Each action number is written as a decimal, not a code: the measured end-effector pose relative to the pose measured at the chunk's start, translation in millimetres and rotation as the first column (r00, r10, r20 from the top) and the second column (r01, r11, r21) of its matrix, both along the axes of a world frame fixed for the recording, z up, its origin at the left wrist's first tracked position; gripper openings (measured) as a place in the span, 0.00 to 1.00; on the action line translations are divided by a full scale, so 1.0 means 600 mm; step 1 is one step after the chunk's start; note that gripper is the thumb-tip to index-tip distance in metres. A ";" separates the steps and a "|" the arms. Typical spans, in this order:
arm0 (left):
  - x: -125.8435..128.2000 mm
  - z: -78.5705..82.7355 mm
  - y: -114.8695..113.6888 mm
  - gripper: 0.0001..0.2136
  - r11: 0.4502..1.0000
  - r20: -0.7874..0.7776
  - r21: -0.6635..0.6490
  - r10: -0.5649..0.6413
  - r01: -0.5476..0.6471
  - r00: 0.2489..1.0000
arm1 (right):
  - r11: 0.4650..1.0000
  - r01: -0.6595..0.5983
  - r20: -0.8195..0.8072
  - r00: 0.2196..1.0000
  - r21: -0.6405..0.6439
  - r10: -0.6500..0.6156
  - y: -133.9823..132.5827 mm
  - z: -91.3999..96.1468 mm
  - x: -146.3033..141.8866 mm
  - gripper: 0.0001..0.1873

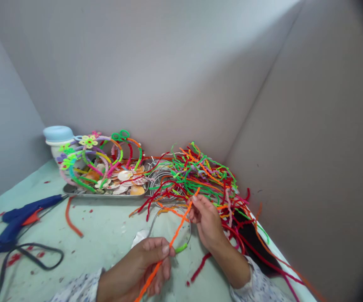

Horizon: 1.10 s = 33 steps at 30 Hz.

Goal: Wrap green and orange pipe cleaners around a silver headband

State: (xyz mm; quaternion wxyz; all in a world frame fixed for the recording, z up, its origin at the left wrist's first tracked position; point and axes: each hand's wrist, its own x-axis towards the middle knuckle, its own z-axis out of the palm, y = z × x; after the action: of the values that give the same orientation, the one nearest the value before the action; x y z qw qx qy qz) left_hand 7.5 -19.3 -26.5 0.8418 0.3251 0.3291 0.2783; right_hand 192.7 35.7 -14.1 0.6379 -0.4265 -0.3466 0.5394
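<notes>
My left hand [143, 262] is closed in a pinch on an orange pipe cleaner [176, 230] near its lower part, beside the green-tipped end of a thin metal headband [168, 214]. My right hand [206, 220] pinches the same orange pipe cleaner at its upper end, right at the edge of a big tangle of coloured pipe cleaners [200, 176]. The orange strand runs slanted between the two hands, across the headband's arc.
A metal tray [74, 191] holds finished wrapped headbands and shells at the back left, with a white and blue jar [58, 138] behind it. A blue glue gun [17, 218] and its black cable lie at the left. A loose orange pipe cleaner [71, 220] lies on the green table. Grey walls close in.
</notes>
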 end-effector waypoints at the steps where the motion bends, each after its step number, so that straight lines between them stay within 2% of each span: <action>1: 0.000 0.001 0.000 0.10 1.000 0.002 0.001 -0.004 0.004 1.000 | 1.000 0.009 -0.002 1.000 0.002 -0.009 0.002 0.000 0.002 0.15; 7: 0.003 0.007 -0.001 0.11 0.999 -0.032 0.029 -0.023 0.024 0.999 | 0.999 0.032 -0.057 0.998 -0.011 -0.033 0.004 0.009 0.011 0.11; 14: 0.006 0.011 -0.005 0.12 1.000 -0.066 0.014 0.012 -0.011 0.998 | 0.997 -0.061 -0.096 0.994 -0.045 0.056 0.003 0.023 0.013 0.12; 27: 0.005 0.010 -0.004 0.11 0.996 -0.084 0.074 -0.038 0.044 0.996 | 0.999 0.028 -0.044 0.999 0.042 -0.026 0.013 0.045 0.044 0.08; 33: 0.003 0.008 -0.003 0.11 0.997 -0.083 0.073 -0.019 0.025 0.996 | 0.997 -0.078 -0.071 0.994 0.005 0.078 0.019 0.041 0.057 0.09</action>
State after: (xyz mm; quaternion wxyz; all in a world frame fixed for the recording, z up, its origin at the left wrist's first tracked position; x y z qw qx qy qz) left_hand 9.1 -20.9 -21.9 0.8180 0.3705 0.3493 0.2675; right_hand 226.7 47.2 10.5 0.6288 -0.3925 -0.3409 0.5782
